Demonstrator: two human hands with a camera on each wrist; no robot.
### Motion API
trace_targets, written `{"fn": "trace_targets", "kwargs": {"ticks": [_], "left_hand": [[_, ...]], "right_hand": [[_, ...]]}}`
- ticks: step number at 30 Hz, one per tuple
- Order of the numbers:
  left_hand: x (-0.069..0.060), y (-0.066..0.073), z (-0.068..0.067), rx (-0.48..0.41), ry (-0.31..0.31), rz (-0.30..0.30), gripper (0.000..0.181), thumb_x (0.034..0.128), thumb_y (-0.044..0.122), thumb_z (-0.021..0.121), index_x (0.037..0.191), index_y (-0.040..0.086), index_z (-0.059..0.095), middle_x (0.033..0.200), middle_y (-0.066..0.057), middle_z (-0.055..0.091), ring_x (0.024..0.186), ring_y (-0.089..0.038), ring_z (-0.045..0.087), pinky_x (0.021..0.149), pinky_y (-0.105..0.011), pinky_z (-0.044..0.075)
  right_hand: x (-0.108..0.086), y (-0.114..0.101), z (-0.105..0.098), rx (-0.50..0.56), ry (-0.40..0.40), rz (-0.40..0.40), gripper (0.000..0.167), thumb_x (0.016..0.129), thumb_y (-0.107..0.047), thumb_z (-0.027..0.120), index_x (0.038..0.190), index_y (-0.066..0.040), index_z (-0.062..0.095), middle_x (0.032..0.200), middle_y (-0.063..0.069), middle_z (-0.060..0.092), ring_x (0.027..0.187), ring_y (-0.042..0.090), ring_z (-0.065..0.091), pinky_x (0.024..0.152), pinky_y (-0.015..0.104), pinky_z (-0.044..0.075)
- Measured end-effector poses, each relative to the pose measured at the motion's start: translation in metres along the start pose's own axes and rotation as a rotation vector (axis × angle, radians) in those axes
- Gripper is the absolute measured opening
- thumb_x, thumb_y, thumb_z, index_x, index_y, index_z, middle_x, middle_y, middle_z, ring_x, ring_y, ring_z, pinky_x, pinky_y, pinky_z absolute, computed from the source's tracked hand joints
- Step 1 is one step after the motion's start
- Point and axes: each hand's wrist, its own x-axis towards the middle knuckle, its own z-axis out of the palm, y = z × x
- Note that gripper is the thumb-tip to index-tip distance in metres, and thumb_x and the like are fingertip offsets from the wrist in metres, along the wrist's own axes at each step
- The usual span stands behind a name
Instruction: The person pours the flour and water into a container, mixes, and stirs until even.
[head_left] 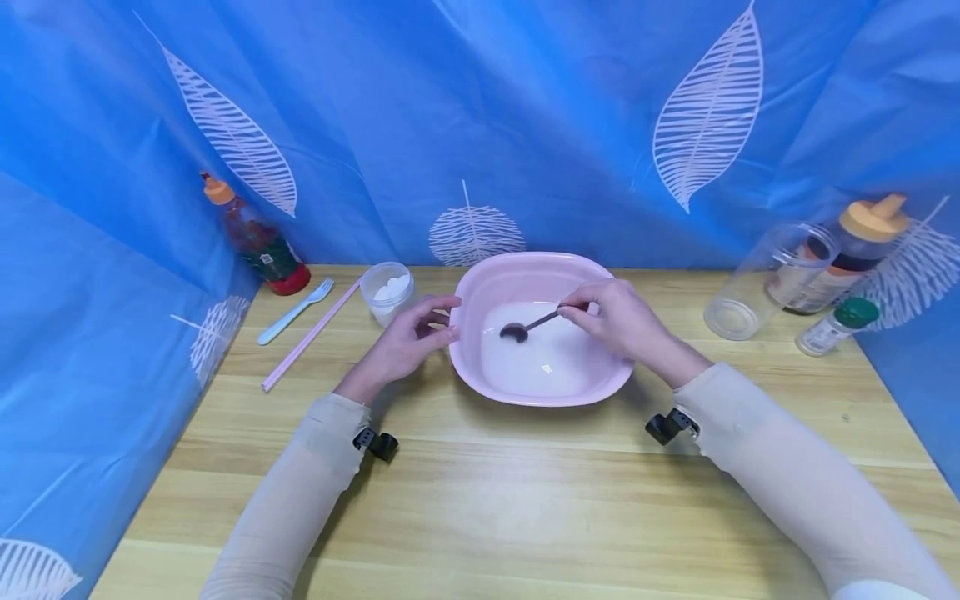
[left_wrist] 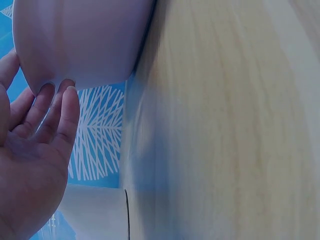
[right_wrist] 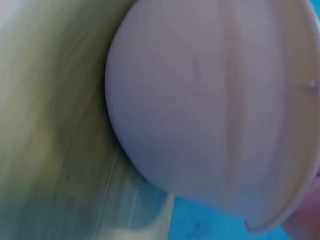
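A pink plastic basin (head_left: 540, 398) stands on the wooden table, with a white layer (head_left: 547, 354) over its bottom; whether liquid or powder I cannot tell. My right hand (head_left: 611, 315), above the basin's right side, pinches the handle end of a dark spoon (head_left: 514, 332). The spoon's bowl is down at the white layer. At the basin's left rim is my left hand (head_left: 411, 337), its relaxed fingers (left_wrist: 70, 112) touching the outer wall. The right wrist view mostly has the basin's outer side (right_wrist: 200, 110), with the spoon hidden.
Left of the basin are a clear tub (head_left: 387, 293) of white pieces, a pink straw (head_left: 311, 335), a blue fork (head_left: 295, 312) and a red sauce bottle (head_left: 266, 242). At right stand a clear cup (head_left: 738, 300), a dark sauce bottle (head_left: 855, 237) and a green-capped shaker (head_left: 836, 327).
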Motion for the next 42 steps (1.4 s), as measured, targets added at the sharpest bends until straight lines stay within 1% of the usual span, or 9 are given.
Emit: {"fn": "trace_targets", "kwargs": {"ticks": [4, 7, 12, 18, 25, 29, 34, 37, 42], "left_hand": [[0.000, -0.001, -0.001, 0.000, 0.000, -0.001, 0.051, 0.1041, 0.013, 0.071, 0.152, 0.003, 0.058, 0.148, -0.020, 0.062, 0.129, -0.037, 0.065, 0.097, -0.024, 0.057], [-0.001, -0.001, -0.002, -0.003, 0.005, -0.002, 0.051, 0.1039, 0.013, 0.071, 0.152, 0.003, 0.058, 0.148, -0.020, 0.061, 0.128, -0.037, 0.066, 0.098, -0.026, 0.057], [-0.003, 0.001, -0.003, -0.005, 0.009, -0.008, 0.052, 0.1033, 0.013, 0.072, 0.152, 0.003, 0.058, 0.148, -0.019, 0.061, 0.128, -0.037, 0.065, 0.098, -0.026, 0.057], [-0.002, 0.001, -0.003, -0.002, 0.003, -0.004, 0.051, 0.1036, 0.012, 0.071, 0.152, 0.003, 0.058, 0.149, -0.020, 0.060, 0.129, -0.039, 0.065, 0.098, -0.026, 0.057], [0.000, 0.000, 0.001, -0.017, -0.008, 0.012, 0.051, 0.1037, 0.010, 0.070, 0.152, 0.001, 0.057, 0.148, -0.022, 0.060, 0.128, -0.040, 0.065, 0.096, -0.023, 0.057], [0.001, 0.000, 0.002, -0.016, -0.011, 0.015, 0.050, 0.1038, 0.011, 0.071, 0.152, 0.002, 0.058, 0.147, -0.021, 0.060, 0.127, -0.039, 0.065, 0.095, -0.023, 0.057], [0.001, 0.000, 0.000, -0.012, -0.011, 0.018, 0.050, 0.1041, 0.010, 0.070, 0.152, 0.001, 0.057, 0.147, -0.021, 0.061, 0.127, -0.038, 0.066, 0.096, -0.024, 0.057], [0.001, 0.000, -0.001, -0.011, -0.008, 0.017, 0.050, 0.1043, 0.010, 0.069, 0.152, 0.002, 0.057, 0.148, -0.021, 0.060, 0.127, -0.038, 0.066, 0.096, -0.024, 0.057], [0.001, -0.001, 0.000, -0.009, -0.003, 0.020, 0.050, 0.1039, 0.010, 0.070, 0.152, 0.001, 0.058, 0.148, -0.022, 0.060, 0.127, -0.039, 0.066, 0.096, -0.025, 0.058]], "right_hand": [[-0.003, 0.008, -0.013, -0.109, 0.060, -0.022, 0.016, 0.101, -0.013, 0.075, 0.110, -0.002, 0.083, 0.102, 0.016, 0.082, 0.099, 0.035, 0.070, 0.096, 0.052, 0.050], [-0.010, 0.014, -0.029, -0.179, 0.080, -0.058, 0.014, 0.100, -0.010, 0.075, 0.106, 0.000, 0.083, 0.097, 0.017, 0.081, 0.093, 0.035, 0.066, 0.090, 0.053, 0.048], [-0.023, 0.015, -0.047, -0.199, 0.016, -0.073, 0.010, 0.099, -0.008, 0.076, 0.102, -0.003, 0.083, 0.093, 0.011, 0.078, 0.089, 0.028, 0.063, 0.082, 0.046, 0.047], [-0.024, 0.008, -0.027, -0.075, -0.065, -0.066, 0.009, 0.100, -0.010, 0.076, 0.103, -0.008, 0.084, 0.095, 0.005, 0.078, 0.086, 0.019, 0.063, 0.076, 0.034, 0.051], [-0.006, -0.003, 0.002, -0.050, 0.007, -0.081, 0.012, 0.101, -0.010, 0.074, 0.107, -0.003, 0.083, 0.094, 0.009, 0.080, 0.089, 0.023, 0.066, 0.082, 0.039, 0.050], [-0.002, 0.003, -0.003, -0.113, 0.064, -0.091, 0.014, 0.102, -0.009, 0.073, 0.107, -0.001, 0.082, 0.095, 0.014, 0.079, 0.091, 0.028, 0.064, 0.084, 0.044, 0.049], [-0.011, 0.014, -0.019, -0.160, 0.109, -0.107, 0.008, 0.098, -0.006, 0.076, 0.101, -0.001, 0.082, 0.086, 0.012, 0.075, 0.084, 0.027, 0.058, 0.076, 0.040, 0.044], [-0.016, 0.014, -0.021, -0.133, 0.073, -0.103, 0.007, 0.098, -0.005, 0.076, 0.101, -0.003, 0.083, 0.088, 0.009, 0.076, 0.085, 0.024, 0.060, 0.075, 0.037, 0.046], [-0.015, 0.003, -0.008, -0.058, -0.009, -0.124, 0.009, 0.100, -0.008, 0.076, 0.104, -0.004, 0.082, 0.094, 0.008, 0.079, 0.090, 0.022, 0.065, 0.080, 0.038, 0.051]]}}
